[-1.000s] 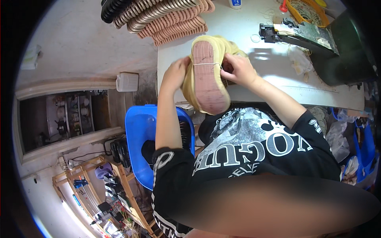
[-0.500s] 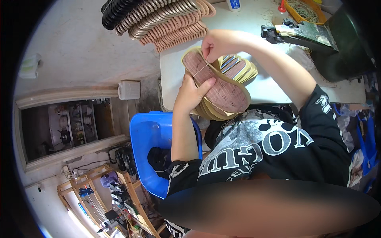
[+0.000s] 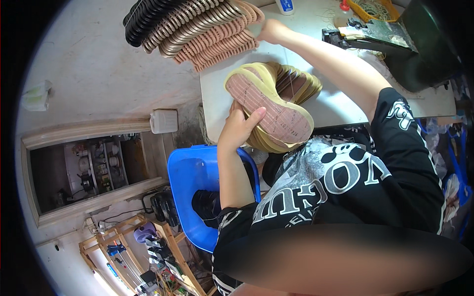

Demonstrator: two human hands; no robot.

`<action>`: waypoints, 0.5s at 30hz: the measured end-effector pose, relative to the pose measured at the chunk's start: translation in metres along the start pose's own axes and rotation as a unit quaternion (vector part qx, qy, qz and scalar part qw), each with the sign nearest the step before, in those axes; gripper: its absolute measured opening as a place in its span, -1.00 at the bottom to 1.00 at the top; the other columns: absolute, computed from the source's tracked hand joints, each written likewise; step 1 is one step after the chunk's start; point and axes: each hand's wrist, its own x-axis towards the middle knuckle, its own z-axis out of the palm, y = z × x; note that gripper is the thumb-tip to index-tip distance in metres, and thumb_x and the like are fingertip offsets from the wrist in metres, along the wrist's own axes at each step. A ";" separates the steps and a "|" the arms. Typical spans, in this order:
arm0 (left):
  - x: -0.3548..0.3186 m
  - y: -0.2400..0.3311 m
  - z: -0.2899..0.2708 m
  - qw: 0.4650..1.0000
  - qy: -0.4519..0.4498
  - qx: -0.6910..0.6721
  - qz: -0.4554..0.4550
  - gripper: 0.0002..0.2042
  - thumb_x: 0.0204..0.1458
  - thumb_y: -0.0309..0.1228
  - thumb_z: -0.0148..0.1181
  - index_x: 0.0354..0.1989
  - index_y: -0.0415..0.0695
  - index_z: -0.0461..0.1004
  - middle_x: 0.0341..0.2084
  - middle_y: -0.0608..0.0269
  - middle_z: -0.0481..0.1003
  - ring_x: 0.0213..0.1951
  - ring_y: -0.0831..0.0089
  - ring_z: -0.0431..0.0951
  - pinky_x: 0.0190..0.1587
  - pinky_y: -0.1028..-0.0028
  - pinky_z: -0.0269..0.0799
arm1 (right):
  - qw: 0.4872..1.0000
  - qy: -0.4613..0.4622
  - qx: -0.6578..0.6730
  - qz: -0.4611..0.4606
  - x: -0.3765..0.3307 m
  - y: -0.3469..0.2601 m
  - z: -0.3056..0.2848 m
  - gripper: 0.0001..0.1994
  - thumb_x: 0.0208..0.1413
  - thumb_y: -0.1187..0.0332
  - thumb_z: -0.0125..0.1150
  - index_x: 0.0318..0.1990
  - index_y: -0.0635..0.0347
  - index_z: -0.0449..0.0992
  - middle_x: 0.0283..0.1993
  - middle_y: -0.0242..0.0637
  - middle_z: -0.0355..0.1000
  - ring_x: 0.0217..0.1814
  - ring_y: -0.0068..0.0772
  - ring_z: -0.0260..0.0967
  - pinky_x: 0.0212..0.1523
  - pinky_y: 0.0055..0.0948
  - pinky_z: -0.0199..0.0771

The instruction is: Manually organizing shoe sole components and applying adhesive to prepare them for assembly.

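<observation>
My left hand [image 3: 240,126] is closed round one end of a thick bundle of shoe insoles [image 3: 269,106], its thumb lying on the top one. The top insole has a pinkish printed face and a yellow-green rim; more insoles fan out behind it, over the white table. Farther off, my right hand [image 3: 274,32] is stretched out at the end of a stack of ridged shoe pieces [image 3: 212,29] in black, bronze and pink. Its fingers look drawn together, and what they hold, if anything, cannot be made out.
A blue tub [image 3: 195,172] with dark material inside stands below my left forearm. On the white table [image 3: 340,111] are a dark green machine [image 3: 414,54] at the right, a yellow basket of bands [image 3: 377,10] and a blue-and-white bottle [image 3: 285,6].
My right hand has moved away from the insoles toward the far stack. The pale band it was pinching across the top insole no longer shows there. My left hand keeps its hold.
</observation>
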 end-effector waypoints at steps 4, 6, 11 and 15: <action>-0.013 -0.003 0.004 0.997 0.025 -0.067 0.003 -0.26 0.05 -0.11 0.26 0.27 -0.38 0.16 0.21 -0.17 0.26 0.26 0.08 0.26 0.31 0.26 0.10 | 0.964 -0.026 -0.263 0.010 -0.040 0.031 0.011 -0.83 -0.03 0.40 0.23 -0.33 0.29 0.65 -0.25 -0.03 0.60 -0.20 -0.04 0.58 -0.27 -0.19 0.58; -0.020 -0.005 0.009 0.995 0.049 -0.088 0.002 -0.30 0.07 -0.14 0.24 0.26 -0.38 0.18 0.20 -0.15 0.26 0.25 0.10 0.27 0.31 0.27 0.11 | 0.955 -0.038 -0.293 0.009 -0.053 0.030 0.016 -0.86 -0.04 0.45 0.20 -0.35 0.23 0.66 -0.25 -0.08 0.61 -0.19 -0.07 0.59 -0.27 -0.20 0.60; -0.042 -0.013 0.022 0.989 0.134 -0.066 0.010 -0.37 0.09 -0.20 0.22 0.23 -0.38 0.21 0.16 -0.14 0.29 0.20 0.11 0.31 0.29 0.24 0.12 | 0.925 0.021 -0.380 0.000 -0.033 0.030 0.013 -0.84 -0.04 0.43 0.25 -0.29 0.03 0.69 -0.23 -0.32 0.63 -0.19 -0.23 0.61 -0.27 -0.26 0.58; -0.058 -0.019 0.033 0.978 0.170 -0.123 -0.007 -0.36 0.10 -0.22 0.22 0.24 -0.38 0.18 0.17 -0.13 0.28 0.21 0.14 0.30 0.29 0.25 0.12 | 0.912 0.092 -0.400 -0.016 0.000 0.043 0.002 -0.86 0.01 0.42 0.17 -0.34 0.07 0.68 -0.28 -0.28 0.63 -0.23 -0.20 0.61 -0.32 -0.27 0.57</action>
